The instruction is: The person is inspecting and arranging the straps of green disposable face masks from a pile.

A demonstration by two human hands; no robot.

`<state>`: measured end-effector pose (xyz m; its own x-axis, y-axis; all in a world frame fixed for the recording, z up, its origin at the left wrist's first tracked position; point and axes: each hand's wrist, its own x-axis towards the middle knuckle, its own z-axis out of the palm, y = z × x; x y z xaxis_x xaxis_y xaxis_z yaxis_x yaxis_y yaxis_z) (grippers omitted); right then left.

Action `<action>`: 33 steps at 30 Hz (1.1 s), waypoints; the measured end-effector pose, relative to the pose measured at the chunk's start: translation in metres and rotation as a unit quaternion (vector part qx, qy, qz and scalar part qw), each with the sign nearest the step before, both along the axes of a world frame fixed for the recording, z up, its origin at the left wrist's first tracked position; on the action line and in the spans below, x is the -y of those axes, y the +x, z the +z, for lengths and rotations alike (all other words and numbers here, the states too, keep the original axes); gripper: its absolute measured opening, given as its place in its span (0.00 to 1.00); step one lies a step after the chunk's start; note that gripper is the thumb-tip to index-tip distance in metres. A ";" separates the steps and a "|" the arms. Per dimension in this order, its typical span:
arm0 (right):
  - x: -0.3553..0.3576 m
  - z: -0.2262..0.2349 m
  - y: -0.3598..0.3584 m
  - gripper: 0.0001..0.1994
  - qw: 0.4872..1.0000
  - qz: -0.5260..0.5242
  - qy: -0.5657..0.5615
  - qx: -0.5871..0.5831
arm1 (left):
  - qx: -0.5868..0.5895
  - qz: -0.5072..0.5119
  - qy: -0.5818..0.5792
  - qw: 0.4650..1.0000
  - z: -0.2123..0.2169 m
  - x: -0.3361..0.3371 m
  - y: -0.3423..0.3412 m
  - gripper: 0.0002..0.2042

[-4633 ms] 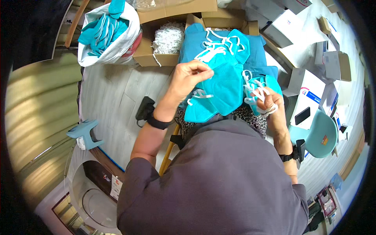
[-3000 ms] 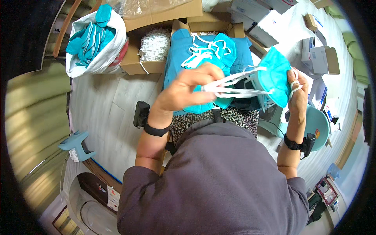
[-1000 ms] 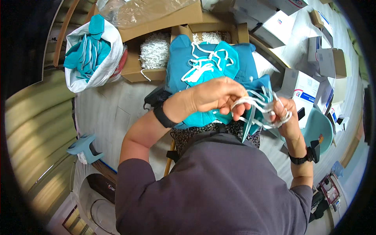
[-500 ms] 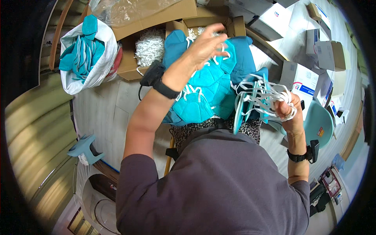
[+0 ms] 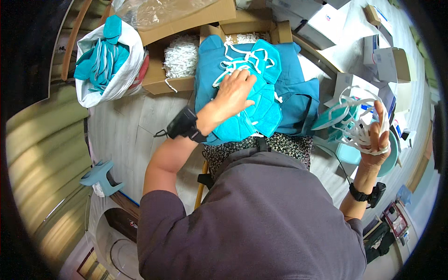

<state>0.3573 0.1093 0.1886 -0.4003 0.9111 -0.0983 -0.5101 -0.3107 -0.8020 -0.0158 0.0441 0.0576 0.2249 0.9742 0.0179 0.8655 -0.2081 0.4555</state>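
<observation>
Several teal face masks (image 5: 266,105) with white ear loops (image 5: 249,58) overlap on the blue-green cloth (image 5: 298,102) over my lap. My left hand (image 5: 233,93) lies on these masks, palm down, thumb apart from the fingers; it touches the loops and holds nothing that I can see. Off to the right, my right hand (image 5: 377,133) is raised, its fingers hooked through a bunch of white loops (image 5: 357,133). From them hangs a bundle of teal masks (image 5: 333,116), tilted to the left. The loops partly hide those masks.
A white sack (image 5: 133,51) of teal mask pieces stands at the far left. Beside it a cardboard box (image 5: 168,86) holds a heap of white loops (image 5: 181,56). White cartons (image 5: 357,86) crowd the right, near a teal stool (image 5: 392,158). A blue-grey stool (image 5: 105,177) stands left.
My left hand has come down and nearer, onto the masks on my lap. My right hand has swung outward to the right, carrying the bundle of masks by its loops.
</observation>
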 end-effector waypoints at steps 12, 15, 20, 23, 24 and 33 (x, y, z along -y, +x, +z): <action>0.048 -0.017 -0.134 0.19 0.924 0.056 0.165 0.341 | 0.325 0.316 0.162 0.877 0.066 -0.005 0.010 0.02; 0.049 -0.019 -0.164 0.28 0.822 0.011 0.358 0.442 | 0.398 0.329 0.103 0.850 0.083 -0.003 0.023 0.02; 0.041 -0.039 -0.170 0.15 0.724 -0.051 0.504 0.468 | 0.622 0.248 -0.033 0.742 0.102 0.011 0.048 0.05; 0.040 -0.038 -0.153 0.07 0.821 -0.024 0.375 0.430 | 0.627 0.268 0.043 0.730 0.097 0.003 0.044 0.06; 0.040 -0.033 -0.146 0.06 0.847 -0.002 0.313 0.430 | 0.601 0.257 0.050 0.755 0.090 0.003 0.040 0.06; 0.028 -0.026 -0.129 0.11 0.954 -0.035 0.130 0.266 | 0.570 0.166 -0.025 0.804 0.076 0.013 0.045 0.09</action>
